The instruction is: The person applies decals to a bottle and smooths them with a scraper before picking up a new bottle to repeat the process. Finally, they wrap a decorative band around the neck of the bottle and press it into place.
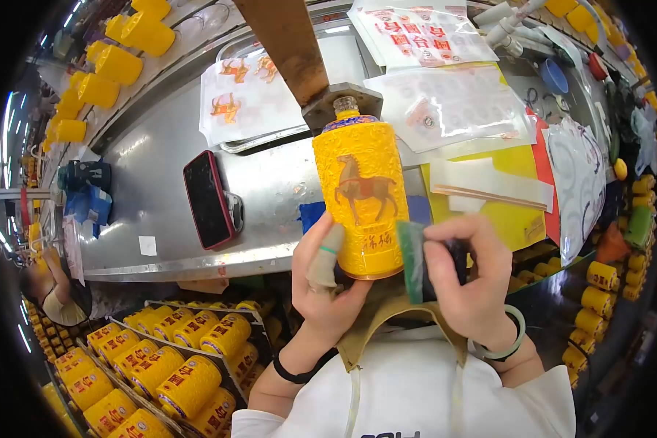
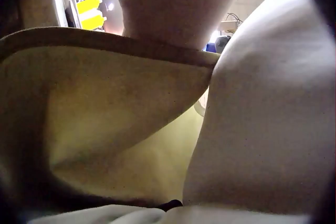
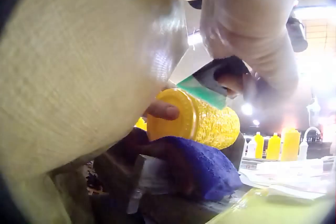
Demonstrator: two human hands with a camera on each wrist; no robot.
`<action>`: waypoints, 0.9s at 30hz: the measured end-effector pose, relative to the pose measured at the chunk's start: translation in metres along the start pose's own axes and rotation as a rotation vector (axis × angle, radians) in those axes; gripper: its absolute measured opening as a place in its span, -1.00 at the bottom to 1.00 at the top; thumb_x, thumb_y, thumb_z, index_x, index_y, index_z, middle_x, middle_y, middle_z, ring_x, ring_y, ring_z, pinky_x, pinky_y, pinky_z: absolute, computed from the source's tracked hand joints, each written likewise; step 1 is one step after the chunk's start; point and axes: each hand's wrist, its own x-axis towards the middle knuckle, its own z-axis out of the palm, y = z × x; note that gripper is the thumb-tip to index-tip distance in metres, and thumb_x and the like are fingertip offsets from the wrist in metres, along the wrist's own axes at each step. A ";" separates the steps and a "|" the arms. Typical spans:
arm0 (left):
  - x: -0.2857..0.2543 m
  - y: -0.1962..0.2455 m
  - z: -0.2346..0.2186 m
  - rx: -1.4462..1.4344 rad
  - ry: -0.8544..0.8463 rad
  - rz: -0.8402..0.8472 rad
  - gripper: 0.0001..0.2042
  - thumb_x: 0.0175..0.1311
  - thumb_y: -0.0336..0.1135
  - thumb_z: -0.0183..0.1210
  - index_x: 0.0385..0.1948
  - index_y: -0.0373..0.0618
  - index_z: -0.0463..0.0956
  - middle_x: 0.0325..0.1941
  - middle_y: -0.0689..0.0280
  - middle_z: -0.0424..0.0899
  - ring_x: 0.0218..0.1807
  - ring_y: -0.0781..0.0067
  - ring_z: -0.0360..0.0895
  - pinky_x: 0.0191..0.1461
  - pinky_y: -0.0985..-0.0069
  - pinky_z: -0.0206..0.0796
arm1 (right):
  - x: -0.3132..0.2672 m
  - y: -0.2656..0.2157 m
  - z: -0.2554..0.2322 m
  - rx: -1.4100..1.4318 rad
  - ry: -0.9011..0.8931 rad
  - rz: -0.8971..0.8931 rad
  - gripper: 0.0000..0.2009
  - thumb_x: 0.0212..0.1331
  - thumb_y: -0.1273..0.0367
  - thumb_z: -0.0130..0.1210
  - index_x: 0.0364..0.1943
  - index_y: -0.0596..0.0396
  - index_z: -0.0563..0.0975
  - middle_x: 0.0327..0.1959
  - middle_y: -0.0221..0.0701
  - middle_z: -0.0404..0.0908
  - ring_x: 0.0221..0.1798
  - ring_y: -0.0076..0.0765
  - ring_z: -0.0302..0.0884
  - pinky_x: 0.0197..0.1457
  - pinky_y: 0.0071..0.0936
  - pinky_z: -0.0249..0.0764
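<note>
A yellow embossed bottle (image 1: pixel 365 153) with a horse picture and dark lettering leans away from the person, its glass neck over an eight-sided metal plate (image 1: pixel 321 115). Near the bottle's base, my left hand (image 1: pixel 320 303) grips its left side; one finger wears a pale finger cot (image 1: pixel 324 264). My right hand (image 1: pixel 478 281) pinches a green-edged squeegee (image 1: pixel 412 263) between thumb and fingers, right at the bottle's lower right side. In the right wrist view, the bottle (image 3: pixel 212 124) lies over a blue cloth pad (image 3: pixel 202 169). Apron and sleeve fill most of the left wrist view.
A phone (image 1: pixel 208 197) lies on the metal table (image 1: pixel 135 212) to the left. Behind are horse decal sheets (image 1: pixel 223 80); plastic-covered sheets (image 1: pixel 452 109) lie right, beside a yellow sheet (image 1: pixel 518 219). A wooden-looking beam (image 1: pixel 285 44) rises behind the bottle. Yellow bottles (image 1: pixel 190 383) fill crates lower left.
</note>
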 end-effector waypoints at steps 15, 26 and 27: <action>-0.001 -0.006 0.004 -0.172 0.049 -0.172 -0.30 -0.09 -0.48 0.59 0.23 -0.34 0.57 0.34 0.04 0.60 0.24 0.11 0.62 0.33 0.30 0.43 | 0.007 -0.018 0.031 -0.086 -0.083 -0.037 -0.84 0.19 0.58 0.28 -0.15 0.18 0.62 -0.34 -0.25 0.66 -0.38 -0.16 0.71 -0.31 -0.37 0.58; -0.004 -0.011 0.001 -0.181 0.008 -0.149 -0.32 -0.08 -0.52 0.54 0.23 -0.37 0.56 0.31 0.02 0.59 0.20 0.12 0.61 0.28 0.33 0.45 | -0.006 0.006 0.001 -0.145 -0.027 0.137 -0.87 0.28 0.52 0.25 -0.12 0.16 0.62 -0.37 -0.26 0.69 -0.45 -0.21 0.66 -0.33 -0.40 0.54; -0.004 -0.011 0.000 -0.187 0.000 -0.153 -0.31 -0.07 -0.52 0.54 0.24 -0.37 0.55 0.31 0.01 0.59 0.21 0.13 0.61 0.28 0.34 0.46 | -0.004 0.013 -0.002 -0.187 -0.034 0.109 -0.87 0.29 0.52 0.24 -0.11 0.16 0.61 -0.35 -0.25 0.68 -0.40 -0.19 0.67 -0.29 -0.39 0.54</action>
